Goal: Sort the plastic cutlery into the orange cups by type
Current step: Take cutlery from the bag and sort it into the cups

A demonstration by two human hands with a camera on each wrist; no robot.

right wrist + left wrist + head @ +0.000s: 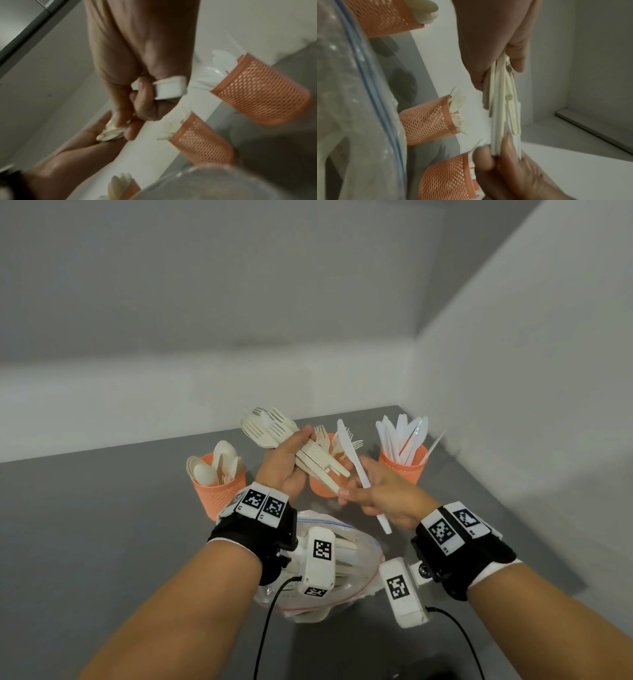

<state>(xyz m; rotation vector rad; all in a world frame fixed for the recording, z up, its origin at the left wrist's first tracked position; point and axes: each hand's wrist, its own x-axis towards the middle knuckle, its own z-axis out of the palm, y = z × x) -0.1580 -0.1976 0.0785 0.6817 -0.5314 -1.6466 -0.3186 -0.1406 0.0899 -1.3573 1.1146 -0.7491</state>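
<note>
- Left hand (284,463), nearest the lens with its partner: fingers curled round a bundle of forks (291,445), cream, flat-handled, tines fanned upward.
- Right hand (383,494): pinching one white knife (356,463), glossy, with a serrated edge.
- Fork cup (323,484), the landmark: orange mesh, directly behind both hands, partly filled.
- Knife cup (402,463), to its right: holds knives; the single knife likely belongs here, dropped handle first.
- Spoon cup (219,494), to its left: holds smooth oval spoons.
- Zip bag (342,563), in front of it: clear, crinkled, on the grey desk (85,525).
</note>
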